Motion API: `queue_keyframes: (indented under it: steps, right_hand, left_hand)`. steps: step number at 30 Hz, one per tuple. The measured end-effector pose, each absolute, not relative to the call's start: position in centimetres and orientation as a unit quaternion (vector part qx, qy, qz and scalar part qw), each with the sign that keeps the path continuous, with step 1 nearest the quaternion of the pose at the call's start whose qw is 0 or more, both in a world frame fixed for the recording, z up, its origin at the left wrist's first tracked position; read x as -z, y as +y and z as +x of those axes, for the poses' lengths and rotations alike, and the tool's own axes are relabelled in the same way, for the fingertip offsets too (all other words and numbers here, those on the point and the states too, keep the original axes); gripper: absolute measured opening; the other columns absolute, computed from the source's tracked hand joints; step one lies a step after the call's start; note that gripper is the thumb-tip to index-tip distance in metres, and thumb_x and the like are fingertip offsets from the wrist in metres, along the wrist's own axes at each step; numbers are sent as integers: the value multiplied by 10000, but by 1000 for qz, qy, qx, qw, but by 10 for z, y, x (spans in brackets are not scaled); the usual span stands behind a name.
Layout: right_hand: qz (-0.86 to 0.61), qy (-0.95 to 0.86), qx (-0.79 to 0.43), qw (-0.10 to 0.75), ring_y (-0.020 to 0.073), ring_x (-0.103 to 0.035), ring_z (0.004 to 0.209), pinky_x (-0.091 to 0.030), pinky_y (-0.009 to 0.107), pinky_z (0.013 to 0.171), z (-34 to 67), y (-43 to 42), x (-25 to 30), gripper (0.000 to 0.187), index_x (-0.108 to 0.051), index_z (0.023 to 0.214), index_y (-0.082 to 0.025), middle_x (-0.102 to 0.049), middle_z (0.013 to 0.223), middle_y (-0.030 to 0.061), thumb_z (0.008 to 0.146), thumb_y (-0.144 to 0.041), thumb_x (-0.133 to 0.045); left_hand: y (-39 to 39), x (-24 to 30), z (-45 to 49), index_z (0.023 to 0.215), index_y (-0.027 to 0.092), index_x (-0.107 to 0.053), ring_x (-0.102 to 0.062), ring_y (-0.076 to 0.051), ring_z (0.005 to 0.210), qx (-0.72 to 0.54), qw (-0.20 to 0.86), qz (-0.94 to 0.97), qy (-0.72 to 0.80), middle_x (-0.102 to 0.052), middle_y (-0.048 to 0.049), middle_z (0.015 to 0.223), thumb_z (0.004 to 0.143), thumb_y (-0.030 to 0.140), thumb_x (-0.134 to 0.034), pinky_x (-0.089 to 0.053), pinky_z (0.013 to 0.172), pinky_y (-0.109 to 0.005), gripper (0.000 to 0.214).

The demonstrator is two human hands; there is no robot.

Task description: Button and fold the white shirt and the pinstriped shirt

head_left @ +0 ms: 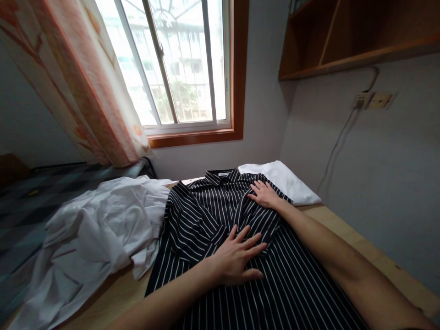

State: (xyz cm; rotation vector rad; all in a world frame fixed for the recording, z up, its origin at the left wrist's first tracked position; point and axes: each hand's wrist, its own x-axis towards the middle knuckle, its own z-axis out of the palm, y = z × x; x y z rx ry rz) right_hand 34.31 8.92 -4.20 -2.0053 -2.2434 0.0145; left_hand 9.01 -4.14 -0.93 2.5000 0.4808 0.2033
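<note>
A black shirt with white stripes (213,197) lies spread out before me, its collar at the far end and both sleeves folded inward over its body. My left hand (237,259) rests on the middle of the shirt, fingers spread, near where the sleeve ends meet. Farther up, my right hand (264,195) lies flat on the right sleeve near the shoulder, its fingers stretched out. Neither hand grips the cloth.
Crumpled white cloth (113,224) is heaped at the left of the wooden table (374,250) and hangs over its edge. A folded white garment (288,183) lies at the back right. Beyond are a checked bed (20,201), a curtain (85,91) and a window.
</note>
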Motion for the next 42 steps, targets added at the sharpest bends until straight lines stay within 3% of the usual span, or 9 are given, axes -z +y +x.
queue_keyframes:
  steps: [4,10,14,19,25,31,35,37,42]
  right_hand:
    - [-733,-677,-33,52,292,-174,1457,-107,538,1158,372,108,58,699,-266,1514,-204,-229,1586,92,950,-612,-209]
    - [-787,-608,46,95,350,-201,1435,-91,604,1127,379,108,52,575,-410,1445,-173,-338,1533,144,965,-473,-308]
    - [-718,-678,75,143,325,-192,1447,-136,521,1160,351,71,45,685,-344,1471,-90,-269,1555,187,949,-533,-325]
    - [-595,-793,37,124,301,-190,1456,-169,502,1172,321,-1,60,767,-343,1488,-174,-281,1559,137,903,-669,-330]
    - [-525,-844,-9,111,293,-229,1445,-131,536,1178,316,-35,73,745,-322,1497,-200,-294,1550,128,914,-663,-332]
    - [-542,-829,-42,131,297,-275,1428,-177,552,1170,292,-51,48,650,-410,1451,-158,-378,1510,144,948,-569,-370]
    - [-367,-914,-86,147,275,-209,1452,-210,519,1170,220,-89,12,703,-261,1511,-249,-251,1579,79,921,-573,-463]
    - [-233,-957,-101,141,276,-211,1450,-209,512,1169,176,-106,-3,747,-245,1509,-232,-249,1580,86,903,-603,-477]
    - [-56,-986,-44,148,247,-291,1408,-285,461,1129,91,-123,-8,515,-339,1439,-197,-353,1531,80,977,-404,-439]
  left_hand:
    - [-40,12,84,1431,408,-403,-56,-381,1458,-59,290,939,174,-314,18,1544,816,604,-588,60,1103,-688,672]
    - [-42,17,83,1419,418,-418,-79,-424,1439,-85,268,947,157,-331,-12,1536,811,614,-589,58,1059,-743,660]
    - [-43,4,80,1448,399,-372,-144,-398,1440,-76,263,948,163,-319,-15,1543,859,580,-546,-26,1093,-722,640]
    - [-40,-9,58,1480,380,-310,-157,-330,1457,-116,228,942,217,-266,-13,1563,881,563,-523,-7,1152,-619,661]
    - [-39,16,40,1468,385,-339,-87,-380,1456,-62,244,937,242,-259,-28,1566,850,612,-534,28,1109,-677,686]
    - [7,-14,13,1290,280,-583,-452,-259,1320,-106,213,920,313,-504,-52,1432,918,496,-501,-346,1101,-435,439]
    - [88,-44,-29,1276,189,-555,-547,-262,1205,-181,10,801,571,-604,-115,1291,885,412,-565,-403,1032,-367,450]
    - [122,-50,-44,1307,184,-509,-559,-270,1191,-104,-3,757,645,-617,-128,1272,847,410,-609,-423,993,-342,522]
    - [159,-42,-43,1241,235,-550,-593,-287,1141,-11,38,729,683,-645,-113,1234,743,352,-715,-453,920,-326,537]
